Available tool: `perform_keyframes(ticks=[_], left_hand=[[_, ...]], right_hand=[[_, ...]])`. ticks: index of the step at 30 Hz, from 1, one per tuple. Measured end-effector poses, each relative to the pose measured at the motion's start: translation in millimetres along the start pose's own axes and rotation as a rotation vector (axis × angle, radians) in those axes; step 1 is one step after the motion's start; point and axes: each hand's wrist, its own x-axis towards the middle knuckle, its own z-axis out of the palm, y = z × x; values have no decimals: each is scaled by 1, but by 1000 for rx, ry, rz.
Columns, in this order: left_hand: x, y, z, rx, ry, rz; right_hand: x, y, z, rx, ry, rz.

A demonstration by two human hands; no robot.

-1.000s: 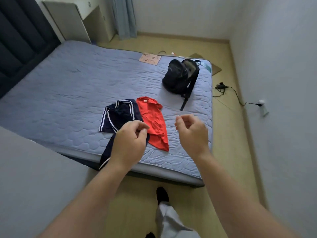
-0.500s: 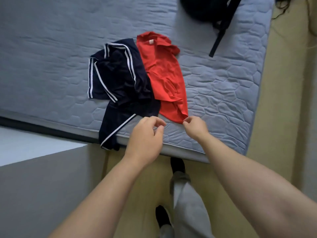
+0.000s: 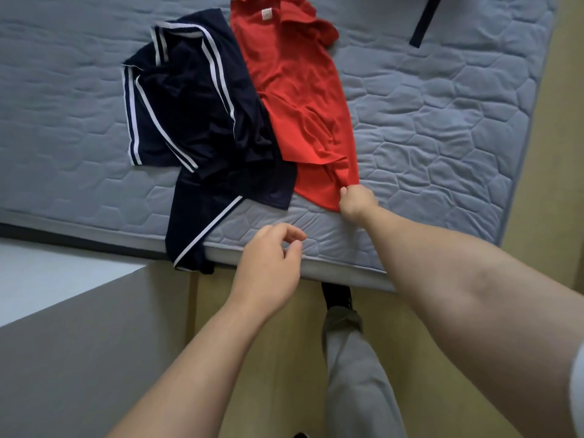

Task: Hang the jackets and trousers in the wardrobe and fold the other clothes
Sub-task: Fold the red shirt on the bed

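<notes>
Quilted grey-blue mattress (image 3: 442, 137) fills the top, padded pebble-pattern stitching. Smooth grey panel (image 3: 63, 343) sits bottom left; the person's grey trouser leg (image 3: 357, 374) stands below the bed edge. Navy garment with white stripes (image 3: 196, 121), crumpled, hangs over the near edge and overlaps the left edge of the red shirt (image 3: 294, 90). The shirt is thin knit, wrinkled, lying flat near the edge. Black strap (image 3: 422, 23) at top, well apart. Right hand (image 3: 358, 200) pinches the shirt's near hem. Left hand (image 3: 268, 263) hovers over the edge, fingers loosely curled, holding nothing; half a second ago its fingertips were pinched together.
</notes>
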Motion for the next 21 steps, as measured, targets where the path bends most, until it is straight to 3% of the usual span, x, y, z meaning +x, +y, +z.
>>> perform_keyframes(ticks=[3,7,16,21], left_hand=[[-2,7,-8,-11,-1,2],[-14,24,-34,-1,-17,19],[-49,84,-153,92,60,230],[-84,124,-211,35,129,446]], right_hand=[[-19,-15,-22,226,214,5],[-74,-55,-69,437,337,-68],[-265,-164,-203,330,495,-486],[-383,-209,-266,356,601,-534]])
